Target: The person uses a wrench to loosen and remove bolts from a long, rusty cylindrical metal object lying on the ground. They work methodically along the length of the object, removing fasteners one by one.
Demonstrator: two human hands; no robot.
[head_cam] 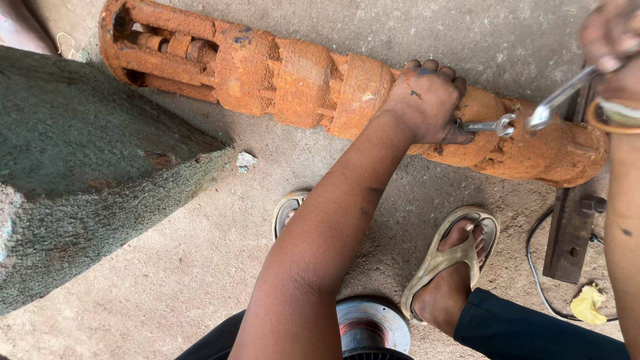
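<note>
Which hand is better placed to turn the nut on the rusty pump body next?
Probably the left hand: it grips a wrench whose ring end is at the fitting on the rusty pump body. The right hand holds a second wrench angled above.

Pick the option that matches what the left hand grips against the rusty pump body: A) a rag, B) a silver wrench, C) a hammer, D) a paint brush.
B: the left hand closes around a silver wrench whose ring end lies on the rusty pump body.
</note>
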